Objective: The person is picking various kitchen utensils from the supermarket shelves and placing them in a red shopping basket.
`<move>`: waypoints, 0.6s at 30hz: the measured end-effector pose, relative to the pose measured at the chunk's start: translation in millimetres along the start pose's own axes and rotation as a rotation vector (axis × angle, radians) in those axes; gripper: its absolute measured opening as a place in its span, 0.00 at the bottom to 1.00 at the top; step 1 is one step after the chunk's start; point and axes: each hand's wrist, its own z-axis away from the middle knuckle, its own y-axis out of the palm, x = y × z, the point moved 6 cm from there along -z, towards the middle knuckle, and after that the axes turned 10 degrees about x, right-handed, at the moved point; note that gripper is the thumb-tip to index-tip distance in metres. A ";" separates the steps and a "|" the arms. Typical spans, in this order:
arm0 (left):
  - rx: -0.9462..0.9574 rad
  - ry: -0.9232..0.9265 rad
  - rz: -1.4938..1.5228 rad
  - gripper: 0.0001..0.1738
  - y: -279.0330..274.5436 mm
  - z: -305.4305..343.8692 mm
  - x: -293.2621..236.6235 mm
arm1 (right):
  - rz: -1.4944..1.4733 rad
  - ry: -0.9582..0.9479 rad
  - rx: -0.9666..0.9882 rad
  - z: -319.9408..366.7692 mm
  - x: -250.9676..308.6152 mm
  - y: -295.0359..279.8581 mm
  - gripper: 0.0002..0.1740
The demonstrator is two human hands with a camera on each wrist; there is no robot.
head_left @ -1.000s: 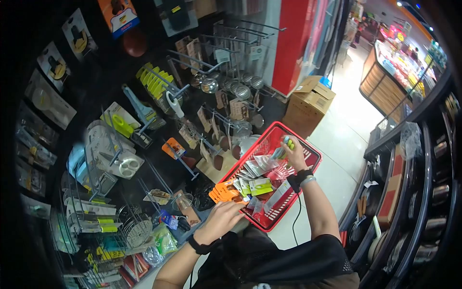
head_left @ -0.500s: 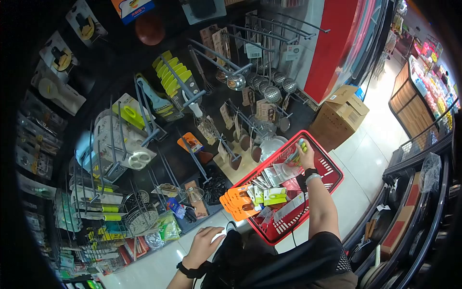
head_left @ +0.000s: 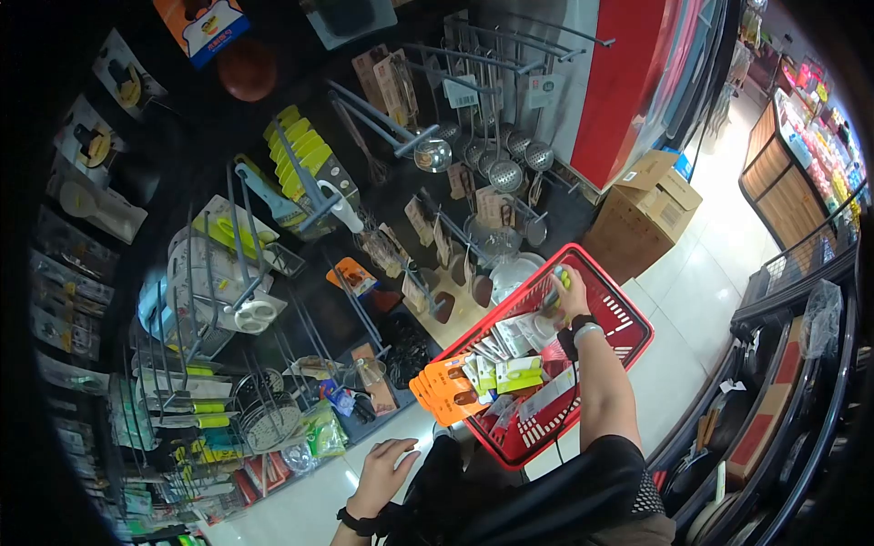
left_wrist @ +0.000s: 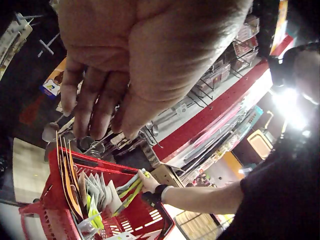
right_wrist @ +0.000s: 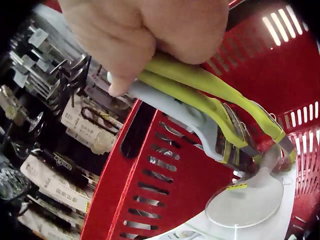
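Note:
In the head view my right hand (head_left: 572,295) is inside the red shopping basket (head_left: 635,350), near its far end. It grips a bunch of kitchen tools by their handles; the right wrist view shows green handles (right_wrist: 195,93) and a pale blue handle (right_wrist: 175,111), with small tags at their lower ends. Below them lies a whitish spoon-shaped piece (right_wrist: 245,202). Orange-carded packs (head_left: 446,389) and green-and-white packs (head_left: 519,373) fill the basket's near left part. My left hand (head_left: 384,473) hangs beside the basket, fingers loosely bent, holding nothing.
Racks with hooks carry ladles and skimmers (head_left: 503,173), green-handled tools (head_left: 300,159) and other utensils on the left. A cardboard box (head_left: 637,218) stands on the floor past the basket. Dark shelves with pans (head_left: 728,437) line the right side.
My left hand has come away from the orange packs at the basket's near edge and moved down left. The right hand stays in the basket, holding the tools. The head view has shifted.

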 end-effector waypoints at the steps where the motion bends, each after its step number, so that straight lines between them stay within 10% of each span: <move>1: 0.008 -0.007 0.000 0.11 0.7 0.2 1.0 | 0.269 -0.057 -0.062 0.2 2.9 -0.9 0.20; 4: 0.008 0.017 -0.011 0.10 1.6 -1.0 0.3 | 0.667 0.182 -0.012 -1.6 39.4 -9.6 0.23; 7: 0.014 0.025 -0.022 0.10 2.8 -6.1 -1.8 | 0.325 0.346 -0.099 -9.0 23.5 -15.8 0.34; 11: 0.014 0.074 -0.082 0.10 0.5 -9.3 -8.7 | 0.291 0.057 -0.270 -8.5 14.4 -33.0 0.43; 15: 0.019 0.062 -0.081 0.11 -0.5 -7.0 -6.0 | 0.070 0.205 -0.269 14.2 -10.1 -61.0 0.17; 18: 0.021 0.059 -0.082 0.11 -0.9 -7.9 -5.5 | 0.569 0.463 0.100 42.9 -72.4 -67.5 0.17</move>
